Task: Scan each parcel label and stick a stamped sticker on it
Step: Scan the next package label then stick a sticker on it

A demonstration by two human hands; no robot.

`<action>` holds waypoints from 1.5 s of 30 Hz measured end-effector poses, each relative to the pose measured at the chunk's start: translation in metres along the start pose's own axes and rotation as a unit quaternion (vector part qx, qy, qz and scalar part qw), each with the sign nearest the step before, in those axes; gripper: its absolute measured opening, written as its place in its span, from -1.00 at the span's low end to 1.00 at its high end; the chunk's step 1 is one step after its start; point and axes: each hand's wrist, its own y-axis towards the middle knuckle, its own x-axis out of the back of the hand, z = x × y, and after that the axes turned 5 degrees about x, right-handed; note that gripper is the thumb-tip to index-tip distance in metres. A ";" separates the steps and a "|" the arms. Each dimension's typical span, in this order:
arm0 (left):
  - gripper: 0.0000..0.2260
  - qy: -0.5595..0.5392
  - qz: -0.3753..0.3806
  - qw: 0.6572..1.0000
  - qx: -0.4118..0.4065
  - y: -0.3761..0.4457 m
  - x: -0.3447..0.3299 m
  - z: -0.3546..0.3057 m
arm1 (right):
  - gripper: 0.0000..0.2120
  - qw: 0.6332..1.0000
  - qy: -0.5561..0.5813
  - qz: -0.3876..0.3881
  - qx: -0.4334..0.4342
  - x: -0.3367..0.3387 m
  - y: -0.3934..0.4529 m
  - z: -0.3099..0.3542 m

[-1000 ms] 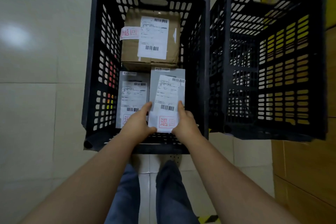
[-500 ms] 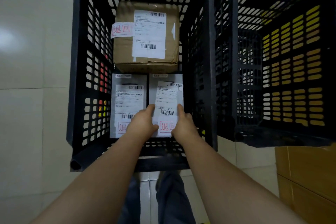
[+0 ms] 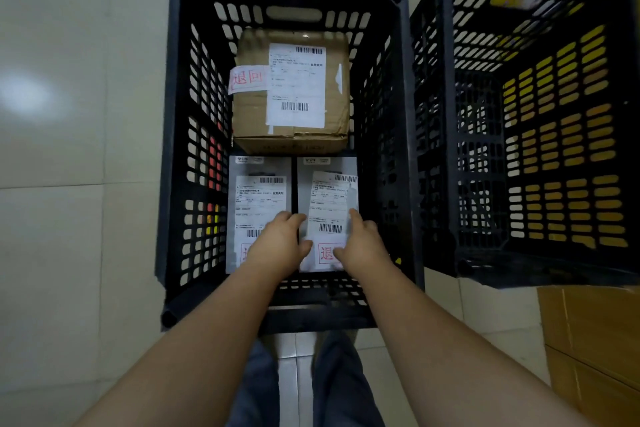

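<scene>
Lying flat on the bottom of the black crate (image 3: pixel 403 135), at its near right, a grey mailer (image 3: pixel 327 198) is gripped at its near end by both hands. The left hand (image 3: pixel 280 246) is curled over the mailer's near-left edge, with its thumb laid toward the red stamped sticker (image 3: pixel 327 253); the right hand (image 3: pixel 362 246) is curled over the near-right edge, one finger stretched up along the side. The hands are held apart, with the white shipping label (image 3: pixel 330 204) and the sticker showing between them. The mailer's long axis is seen to run straight away from the person, toward the far wall of the crate, so it is held by its short near end and both hands are about equally near it. A second grey mailer (image 3: pixel 258 191) lies just beside it on the left, parallel, its label partly covered by the left wrist. A cardboard box (image 3: pixel 252 114) with its own label and red sticker is set beyond both mailers, close against their far ends. Since all three parcels already bear stickers, this one is judged to be in the course of being laid down or squared up. A second black crate (image 3: pixel 450 114) stands just to the right.
</scene>
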 end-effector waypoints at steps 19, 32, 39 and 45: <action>-0.41 0.201 -0.381 0.851 -0.300 -0.345 0.336 -0.145 | -0.31 0.878 -0.087 -0.313 0.350 0.288 -0.366 0.180; -0.38 0.202 -0.345 0.693 -0.600 -0.456 0.397 -0.284 | -0.33 0.786 -0.031 -0.604 0.131 0.328 -0.572 0.149; -0.45 0.171 -0.233 0.620 -0.729 -0.543 0.295 -0.349 | -0.37 0.728 0.007 -0.684 -0.036 0.266 -0.699 0.058; -0.42 0.136 -0.151 0.505 -0.839 -0.673 0.195 -0.386 | -0.31 0.634 0.006 -0.754 -0.171 0.199 -0.843 -0.002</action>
